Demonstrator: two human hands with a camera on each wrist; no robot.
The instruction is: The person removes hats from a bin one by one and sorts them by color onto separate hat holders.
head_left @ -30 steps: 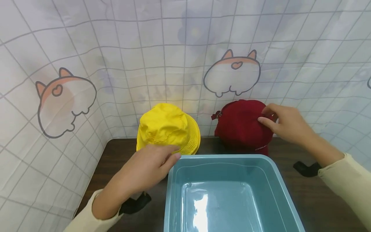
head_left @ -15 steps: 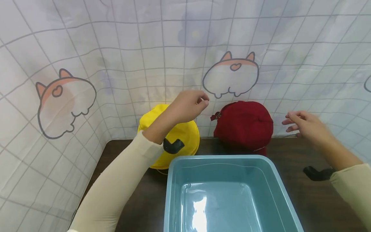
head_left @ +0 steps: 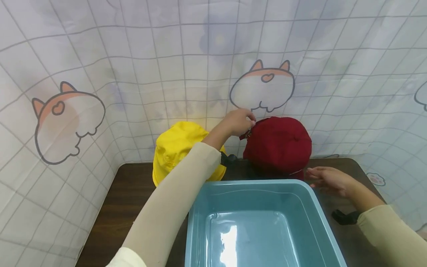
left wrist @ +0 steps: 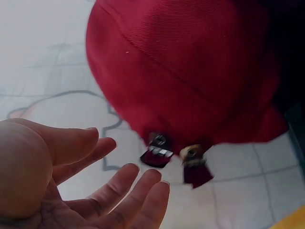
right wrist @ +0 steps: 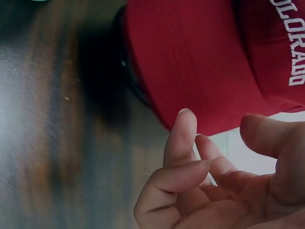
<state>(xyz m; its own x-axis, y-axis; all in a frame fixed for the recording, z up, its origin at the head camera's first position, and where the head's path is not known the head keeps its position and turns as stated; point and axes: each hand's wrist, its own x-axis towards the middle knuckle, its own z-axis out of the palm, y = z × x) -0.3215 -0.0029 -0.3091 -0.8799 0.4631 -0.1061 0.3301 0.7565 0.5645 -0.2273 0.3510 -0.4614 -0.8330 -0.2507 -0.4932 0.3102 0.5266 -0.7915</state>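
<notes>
A red baseball cap (head_left: 278, 144) stands by the back wall on the dark wooden table. My left hand (head_left: 238, 122) is beside its strap end, where two metal clips (left wrist: 157, 140) hang; in the left wrist view the fingers are spread and loosely bent, holding nothing. On the other side, my right hand (head_left: 330, 180) is at the brim (right wrist: 195, 71), with fingers half bent and the thumb apart. Whether its fingertips touch the brim I cannot tell. White lettering (right wrist: 293, 47) shows on the cap's front in the right wrist view.
A yellow bucket hat (head_left: 178, 142) sits at the back left, partly hidden by my left sleeve. A blue plastic tub (head_left: 250, 183) takes up the front middle. Patterned cloth (head_left: 166, 74) hangs behind the table (head_left: 123, 200).
My left hand has moved from the yellow hat across to the red cap's strap side. My right hand has left the cap's crown and come down to its brim.
</notes>
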